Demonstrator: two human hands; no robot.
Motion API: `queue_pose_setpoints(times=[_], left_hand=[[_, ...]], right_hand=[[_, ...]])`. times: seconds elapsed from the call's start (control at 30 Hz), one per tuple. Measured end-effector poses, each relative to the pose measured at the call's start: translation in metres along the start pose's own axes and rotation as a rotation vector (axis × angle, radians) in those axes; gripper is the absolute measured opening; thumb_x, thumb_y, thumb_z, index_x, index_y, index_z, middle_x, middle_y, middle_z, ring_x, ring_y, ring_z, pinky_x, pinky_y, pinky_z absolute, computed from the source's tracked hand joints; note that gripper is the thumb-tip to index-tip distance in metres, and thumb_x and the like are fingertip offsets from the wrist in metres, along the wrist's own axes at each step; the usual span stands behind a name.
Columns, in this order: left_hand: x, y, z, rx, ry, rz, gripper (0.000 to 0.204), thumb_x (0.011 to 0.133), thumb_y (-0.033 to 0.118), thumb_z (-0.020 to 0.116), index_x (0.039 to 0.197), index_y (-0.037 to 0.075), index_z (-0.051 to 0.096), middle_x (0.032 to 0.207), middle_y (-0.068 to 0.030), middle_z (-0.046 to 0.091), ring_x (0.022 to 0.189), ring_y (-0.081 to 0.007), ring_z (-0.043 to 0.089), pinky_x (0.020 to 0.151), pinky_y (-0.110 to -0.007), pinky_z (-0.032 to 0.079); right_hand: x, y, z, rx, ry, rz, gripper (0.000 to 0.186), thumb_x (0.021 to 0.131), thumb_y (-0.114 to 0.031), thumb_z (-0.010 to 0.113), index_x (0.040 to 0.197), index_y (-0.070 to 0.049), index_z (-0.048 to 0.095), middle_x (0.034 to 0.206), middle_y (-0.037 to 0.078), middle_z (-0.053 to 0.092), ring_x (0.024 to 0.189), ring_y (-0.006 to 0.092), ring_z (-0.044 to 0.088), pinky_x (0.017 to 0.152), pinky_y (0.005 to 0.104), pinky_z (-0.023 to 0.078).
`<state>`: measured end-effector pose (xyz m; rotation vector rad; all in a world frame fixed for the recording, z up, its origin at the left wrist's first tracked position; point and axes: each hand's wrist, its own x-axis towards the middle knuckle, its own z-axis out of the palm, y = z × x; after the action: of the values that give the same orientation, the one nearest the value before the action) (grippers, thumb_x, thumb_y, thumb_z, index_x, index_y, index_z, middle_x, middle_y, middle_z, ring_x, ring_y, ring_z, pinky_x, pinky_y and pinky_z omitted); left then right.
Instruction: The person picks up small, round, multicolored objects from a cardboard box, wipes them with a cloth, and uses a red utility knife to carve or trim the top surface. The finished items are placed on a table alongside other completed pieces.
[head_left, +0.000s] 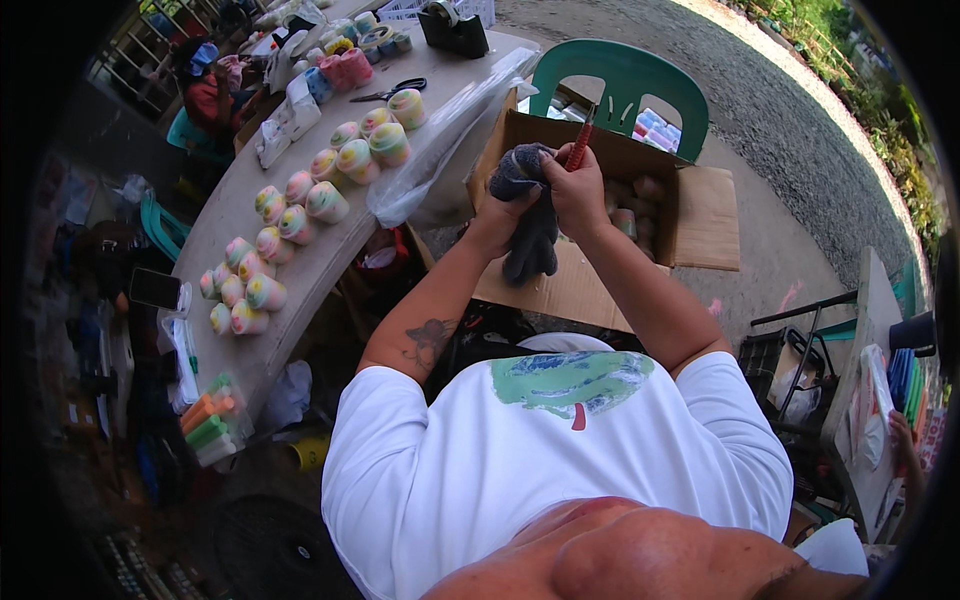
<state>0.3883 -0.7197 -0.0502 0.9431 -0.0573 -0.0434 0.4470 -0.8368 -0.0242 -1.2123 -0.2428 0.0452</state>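
Note:
Both hands are raised over the near side of an open cardboard box (705,220). In my left hand (500,222) is a dark grey knitted glove (533,235), bunched at the top with its lower part hanging down. My right hand (580,195) is closed round a slim red pen-like tool (579,147) with a pointed tip facing up. Its fingertips also touch the upper part of the glove. The exact finger grip is partly hidden. Inside the box, behind my right wrist, several small rounded pieces (648,190) show in shadow.
A curved pale table (330,255) at the left bears several pastel-swirled cylinders (326,202), dark-handled scissors (390,91) and a black tape dispenser (452,32). A green plastic chair (620,60) stands behind the box. Another person (212,95) sits at the far left.

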Motion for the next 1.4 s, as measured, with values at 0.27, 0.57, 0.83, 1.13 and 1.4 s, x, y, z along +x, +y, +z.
queue_pose_setpoints(times=[0.27,0.57,0.83,1.13,1.4], left_hand=[[0.016,0.016,-0.001,-0.124,0.111,0.4,0.033,0.1,0.032,0.05,0.12,0.006,0.049,0.112,-0.0111,0.062,0.104,-0.0204,0.063,0.093,-0.033,0.051],[0.018,0.015,-0.055,0.613,0.198,0.511,0.038,0.103,0.034,0.043,0.122,0.003,0.055,0.11,-0.0104,0.064,0.101,-0.0222,0.064,0.094,-0.034,0.051],[0.011,0.022,-0.025,-0.254,-0.052,0.108,0.04,0.105,0.038,0.039,0.121,0.005,0.055,0.115,-0.0089,0.062,0.106,-0.0186,0.061,0.099,-0.032,0.047],[0.024,0.016,-0.065,-0.385,-0.37,0.121,0.035,0.105,0.029,0.04,0.124,0.001,0.049,0.118,-0.0121,0.059,0.112,-0.0212,0.056,0.103,-0.032,0.045],[0.011,0.005,-0.043,-0.645,-0.043,-0.151,0.046,0.105,0.038,0.038,0.116,-0.003,0.057,0.102,-0.0153,0.066,0.091,-0.0241,0.068,0.082,-0.038,0.058]], right_hand=[[-0.014,-0.022,0.024,-0.045,-0.142,-0.292,0.019,0.09,0.001,0.065,0.093,-0.005,0.047,0.092,0.004,0.056,0.105,0.0185,0.06,0.099,0.0344,0.045],[0.013,-0.019,0.002,-0.14,0.005,-0.232,0.016,0.087,-0.002,0.065,0.093,-0.005,0.051,0.083,0.001,0.055,0.074,0.0111,0.053,0.073,0.0273,0.047],[-0.008,-0.029,0.012,-0.382,-0.35,-0.498,0.021,0.088,-0.008,0.069,0.099,-0.004,0.052,0.103,0.011,0.066,0.11,0.0217,0.062,0.091,0.0331,0.049],[0.049,0.013,-0.074,-0.804,-0.159,-0.173,0.031,0.085,-0.016,0.071,0.108,-0.003,0.055,0.09,0.014,0.066,0.083,0.0323,0.063,0.078,0.0388,0.049],[-0.011,-0.021,-0.075,-0.665,-0.376,-0.184,0.053,0.076,-0.026,0.084,0.114,-0.005,0.053,0.099,0.011,0.064,0.078,0.0255,0.057,0.074,0.0351,0.049]])
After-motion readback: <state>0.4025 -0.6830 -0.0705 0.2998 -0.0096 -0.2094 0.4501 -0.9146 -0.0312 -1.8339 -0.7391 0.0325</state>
